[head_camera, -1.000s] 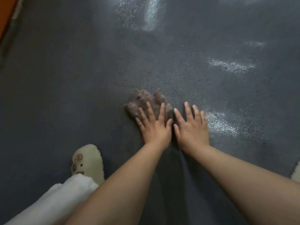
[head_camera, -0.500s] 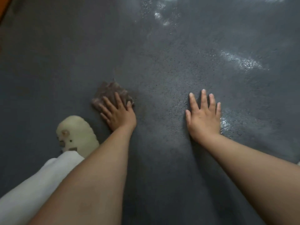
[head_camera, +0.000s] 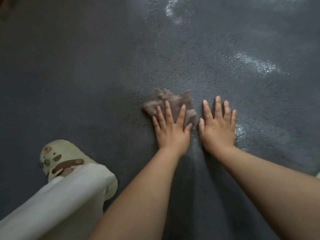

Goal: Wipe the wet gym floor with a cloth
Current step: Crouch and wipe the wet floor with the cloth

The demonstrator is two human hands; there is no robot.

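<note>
Lying under left hand (head_camera: pixel 170 130): cloth (head_camera: pixel 174 103)

Floor (head_camera: pixel 86 66) was dark grey w/ fine speckled texture; wet sheen in patches at top centre, upper right & just beside right hand (head_camera: pixel 217 126). Lying on it: crumpled brownish cloth (head_camera: pixel 174 103) approx mid-frame, left hand (head_camera: pixel 170 129) pressed flat on its near part, fingers straight. Right hand lay flat on bare floor just right of cloth, fingers spread. Cream slipper (head_camera: pixel 58 156) stood on floor at lower left.
</note>
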